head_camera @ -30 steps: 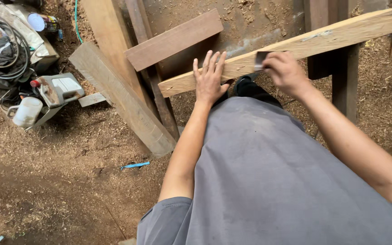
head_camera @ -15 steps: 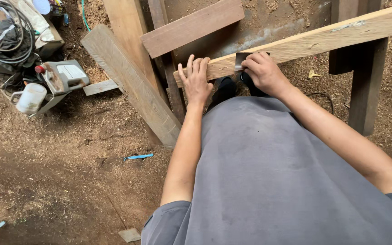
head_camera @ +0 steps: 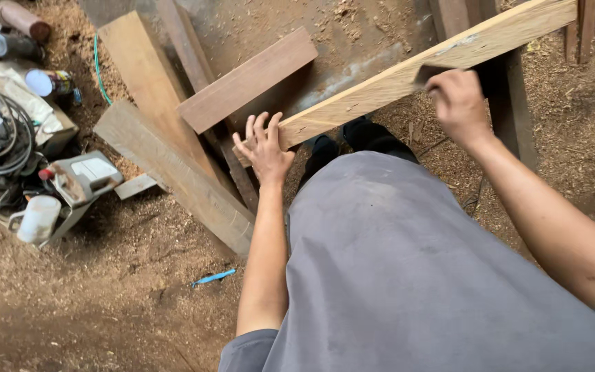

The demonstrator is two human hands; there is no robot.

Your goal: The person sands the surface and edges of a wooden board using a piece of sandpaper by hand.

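1. Left hand (head_camera: pixel 264 148): fingers spread wide, palm flat against the near end of the long pale wooden plank (head_camera: pixel 408 76).
2. Right hand (head_camera: pixel 457 103): closed around a small dark tool (head_camera: pixel 427 71) on the plank's upper face.
3. Plank: slants from centre to far right, above the sawdust-covered floor (head_camera: pixel 105 289).

Pale plank (head_camera: pixel 408 79): raw wood, matt, rough-sawn. Darker boards (head_camera: pixel 173 158): wood, smoother, dusty. Floor (head_camera: pixel 91 296): loose sawdust. Mug (head_camera: pixel 36 219): glossy white. Shirt (head_camera: pixel 414 275): grey matt cloth.
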